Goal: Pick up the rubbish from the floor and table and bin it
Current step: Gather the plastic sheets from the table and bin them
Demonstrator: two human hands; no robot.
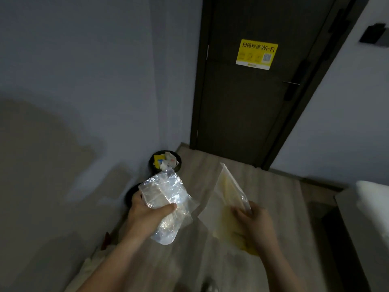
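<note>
Left hand [147, 213] grips a clear bag [168, 199]; right hand [252, 222] pinches a yellowish wrapper [227, 194]. Best released directly over the bin [150, 163], since light plastic likely drifts.

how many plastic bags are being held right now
2: a crumpled clear plastic bag gripped in the left hand, and a flat yellowish plastic bag pinched in the right hand. More may lie hidden in the black bin.

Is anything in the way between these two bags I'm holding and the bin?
Nothing visible. Bare floor runs from the clear bag in the left hand and the flat bag in the right hand to the black bin in the corner.
</note>
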